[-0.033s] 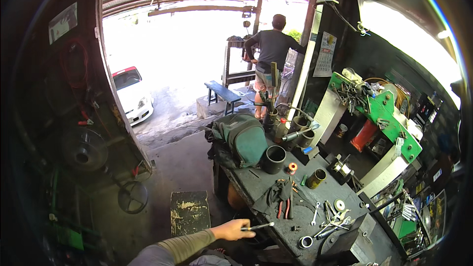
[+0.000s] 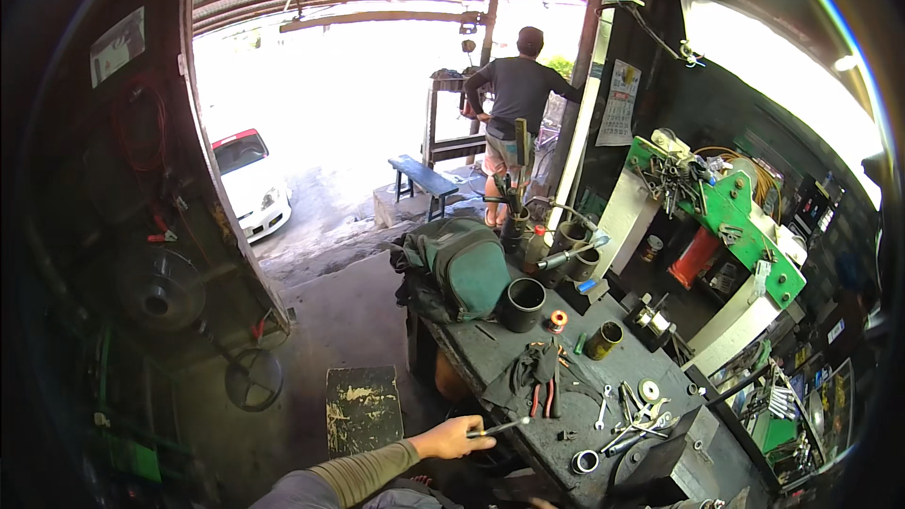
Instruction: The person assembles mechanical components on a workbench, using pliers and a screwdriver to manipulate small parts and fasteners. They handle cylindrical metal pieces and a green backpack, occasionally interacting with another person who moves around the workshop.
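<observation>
My left hand [image 2: 454, 437], in an olive sleeve, reaches in from the lower edge and is shut on a thin metal tool [image 2: 500, 427] with its tip over the near edge of the dark workbench [image 2: 490, 344]. Just past the tip lie red-handled pliers [image 2: 541, 398] on a dark rag. Further right are several wrenches [image 2: 627, 419] and a metal ring [image 2: 584, 461]. My right hand is out of sight.
A green backpack [image 2: 464, 269], a black pipe piece [image 2: 523, 303] and a brass cylinder [image 2: 603, 339] stand on the bench. A worn stool [image 2: 363, 405] sits on the floor to the left. Another person [image 2: 520, 99] stands at the open doorway, near a white car [image 2: 250, 184]. A green tool board [image 2: 731, 212] is on the right.
</observation>
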The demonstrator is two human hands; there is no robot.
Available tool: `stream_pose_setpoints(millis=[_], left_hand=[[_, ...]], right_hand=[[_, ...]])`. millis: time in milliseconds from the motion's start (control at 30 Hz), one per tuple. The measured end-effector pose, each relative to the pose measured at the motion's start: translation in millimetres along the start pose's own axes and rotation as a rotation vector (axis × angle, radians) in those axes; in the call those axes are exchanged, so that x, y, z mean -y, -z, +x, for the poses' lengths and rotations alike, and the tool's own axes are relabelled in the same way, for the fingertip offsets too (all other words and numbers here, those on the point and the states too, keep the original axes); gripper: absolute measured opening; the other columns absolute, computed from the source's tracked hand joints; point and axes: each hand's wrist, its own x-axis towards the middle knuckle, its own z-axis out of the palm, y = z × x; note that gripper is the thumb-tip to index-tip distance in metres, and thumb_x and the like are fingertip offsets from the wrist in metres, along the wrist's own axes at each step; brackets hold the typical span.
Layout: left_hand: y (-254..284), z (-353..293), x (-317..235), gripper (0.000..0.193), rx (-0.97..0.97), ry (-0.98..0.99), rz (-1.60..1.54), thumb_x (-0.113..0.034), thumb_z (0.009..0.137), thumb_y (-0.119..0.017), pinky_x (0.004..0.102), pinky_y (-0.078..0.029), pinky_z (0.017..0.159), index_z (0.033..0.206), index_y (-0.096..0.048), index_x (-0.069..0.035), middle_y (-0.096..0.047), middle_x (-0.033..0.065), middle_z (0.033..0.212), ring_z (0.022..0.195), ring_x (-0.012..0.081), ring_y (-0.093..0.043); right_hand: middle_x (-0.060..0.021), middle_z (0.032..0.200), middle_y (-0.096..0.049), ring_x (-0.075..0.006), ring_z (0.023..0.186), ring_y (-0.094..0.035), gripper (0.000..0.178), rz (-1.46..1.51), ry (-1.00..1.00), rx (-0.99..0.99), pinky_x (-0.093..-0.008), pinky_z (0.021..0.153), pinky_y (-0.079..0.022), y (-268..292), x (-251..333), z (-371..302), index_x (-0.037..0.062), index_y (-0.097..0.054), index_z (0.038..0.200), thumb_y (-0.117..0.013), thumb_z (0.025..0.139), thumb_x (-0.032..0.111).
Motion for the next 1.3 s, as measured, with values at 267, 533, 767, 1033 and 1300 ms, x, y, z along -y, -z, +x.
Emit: stream_pose_setpoints(millis=[267, 533, 767, 1033, 1300], left_hand=[[-33, 35, -5, 0.037, -0.133, 0.022, -0.295, -0.041, 0.1, -0.067, 0.0278, -0.052, 0.055, 0.096, -0.058, -0.005, -0.067, 0.0057, 0.082, 0.065, 0.0119, -0.063], [19, -26, 89, 0.031, -0.323, 0.128, -0.439, -0.04, 0.107, -0.053, 0.0253, -0.043, 0.046, 0.097, -0.052, -0.011, -0.056, 0.002, 0.073, 0.055, 0.0123, -0.054], [60, 5, 66, 0.035, -0.163, -0.019, -0.214, -0.037, 0.108, -0.052, 0.026, -0.039, 0.039, 0.087, -0.051, -0.009, -0.053, 0.0029, 0.063, 0.045, 0.0111, -0.048], [54, 55, 9, 0.031, 0.028, -0.028, -0.228, -0.038, 0.108, -0.054, 0.0229, -0.046, 0.048, 0.096, -0.051, -0.009, -0.062, 0.0058, 0.079, 0.059, 0.0107, -0.058], [-1, 72, 4, 0.036, 0.157, 0.007, -0.178, -0.043, 0.107, -0.054, 0.0239, -0.05, 0.05, 0.095, -0.053, -0.01, -0.066, 0.0077, 0.081, 0.059, 0.0105, -0.06]], right_hand=[[-0.0196, 0.101, -0.075, -0.0345, 0.095, -0.072, 0.036, 0.035, -0.161, -0.219, -0.0413, 0.084, -0.055, -129, -190, 164, -0.0004, -0.074, 0.109, -0.068, 0.091, 0.03], [-0.017, 0.115, -0.075, -0.031, 0.109, -0.072, 0.029, -0.3, -0.461, 0.3, -0.05, 0.093, -0.054, -161, -127, 119, 0.0068, -0.078, 0.107, -0.061, 0.086, 0.018], [-0.0176, 0.11, -0.075, -0.0326, 0.105, -0.071, 0.033, -0.284, -0.269, 0.332, -0.0498, 0.09, -0.055, -157, -103, 128, 0.0053, -0.075, 0.113, -0.064, 0.086, 0.02], [-0.0175, 0.11, -0.073, -0.033, 0.103, -0.07, 0.04, 0.056, -0.096, -0.315, -0.0415, 0.091, -0.054, 58, 15, -15, 0.004, -0.068, 0.124, -0.067, 0.096, 0.033], [-0.015, 0.113, -0.072, -0.0297, 0.104, -0.07, 0.029, 0.407, -0.206, -0.361, -0.0395, 0.089, -0.054, 35, 20, -45, 0.0031, -0.07, 0.116, -0.068, 0.095, 0.024]])
